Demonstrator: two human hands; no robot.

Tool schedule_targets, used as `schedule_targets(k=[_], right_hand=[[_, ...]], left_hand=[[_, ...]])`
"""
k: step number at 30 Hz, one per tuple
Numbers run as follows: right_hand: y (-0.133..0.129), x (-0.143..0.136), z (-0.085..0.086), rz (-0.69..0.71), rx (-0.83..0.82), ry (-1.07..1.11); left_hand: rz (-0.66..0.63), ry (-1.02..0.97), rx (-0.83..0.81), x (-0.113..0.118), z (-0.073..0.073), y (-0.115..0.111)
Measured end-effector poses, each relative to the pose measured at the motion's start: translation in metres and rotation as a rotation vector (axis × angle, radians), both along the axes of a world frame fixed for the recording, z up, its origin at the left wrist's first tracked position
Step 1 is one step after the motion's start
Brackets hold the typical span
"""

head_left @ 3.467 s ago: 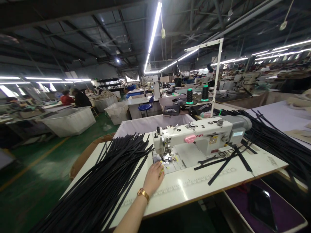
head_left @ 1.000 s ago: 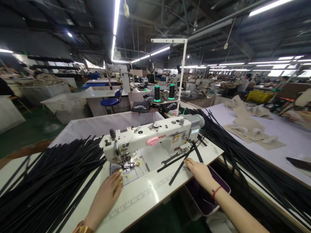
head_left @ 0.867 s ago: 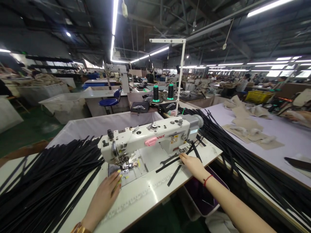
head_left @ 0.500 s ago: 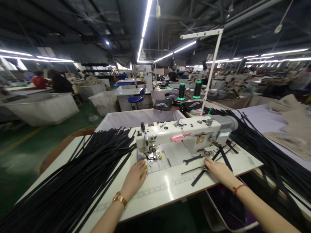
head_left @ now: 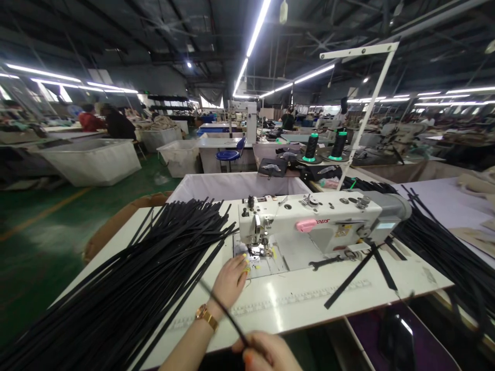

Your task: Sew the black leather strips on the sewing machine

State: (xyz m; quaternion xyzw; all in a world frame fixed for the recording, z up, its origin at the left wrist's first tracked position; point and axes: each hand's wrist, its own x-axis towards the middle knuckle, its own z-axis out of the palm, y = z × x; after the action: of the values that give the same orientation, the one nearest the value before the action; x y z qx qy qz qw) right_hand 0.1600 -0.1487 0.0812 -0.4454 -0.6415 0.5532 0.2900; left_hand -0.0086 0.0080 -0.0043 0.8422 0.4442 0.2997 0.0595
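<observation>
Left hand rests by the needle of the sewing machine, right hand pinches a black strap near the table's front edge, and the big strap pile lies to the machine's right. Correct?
Not quite: in the head view the big strap pile lies left of the sewing machine. The rest holds: left hand, right hand, black strap.

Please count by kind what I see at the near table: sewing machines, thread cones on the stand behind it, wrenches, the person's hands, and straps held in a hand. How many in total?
sewing machine: 1
thread cones: 2
wrench: 1
hands, left hand and right hand: 2
black strap pinched in the right hand: 1
Total: 7
</observation>
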Motion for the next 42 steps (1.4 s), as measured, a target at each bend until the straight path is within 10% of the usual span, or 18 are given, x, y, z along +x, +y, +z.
schedule_targets(k=[6, 42], right_hand=[[0.043, -0.008, -0.034, -0.347, -0.449, 0.407], [0.081, -0.009, -0.031, -0.365, -0.375, 0.222]], left_hand=[[0.050, -0.078, -0.037, -0.003, 0.004, 0.003], [-0.035, 0.178, -0.100, 0.006, 0.016, 0.001]])
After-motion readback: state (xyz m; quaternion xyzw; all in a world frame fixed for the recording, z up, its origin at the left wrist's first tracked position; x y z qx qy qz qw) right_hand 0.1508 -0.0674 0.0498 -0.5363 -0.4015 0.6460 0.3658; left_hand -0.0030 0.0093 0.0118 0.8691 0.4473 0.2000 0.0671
